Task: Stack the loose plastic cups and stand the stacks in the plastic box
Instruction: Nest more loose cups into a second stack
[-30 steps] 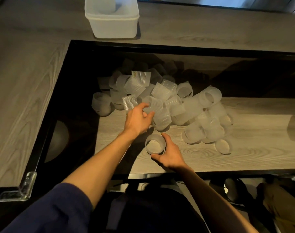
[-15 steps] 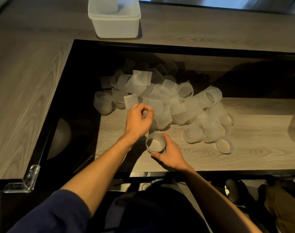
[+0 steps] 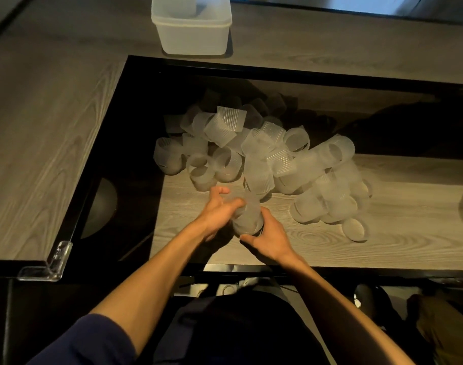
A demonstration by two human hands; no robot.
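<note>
A heap of loose, ribbed, translucent plastic cups [image 3: 267, 156] lies on the lower wooden shelf. My right hand [image 3: 271, 238] grips a short stack of cups [image 3: 247, 222] near the shelf's front edge. My left hand [image 3: 220, 209] holds a single cup [image 3: 237, 204] against the top of that stack; the cup is blurred. The translucent plastic box [image 3: 196, 40] stands on the far desk surface, above and left of the heap, with a stack of cups [image 3: 180, 5] in its left part.
A black frame [image 3: 125, 143] surrounds the recessed shelf, with wooden desk surface [image 3: 40, 143] to the left and behind. A clear corner guard [image 3: 51, 262] sits on the desk's near corner. A lone cup [image 3: 355, 230] lies right of my hands.
My left hand pulled a cup out of the heap and brought it back to the stack in my right hand. The heap shifted slightly.
</note>
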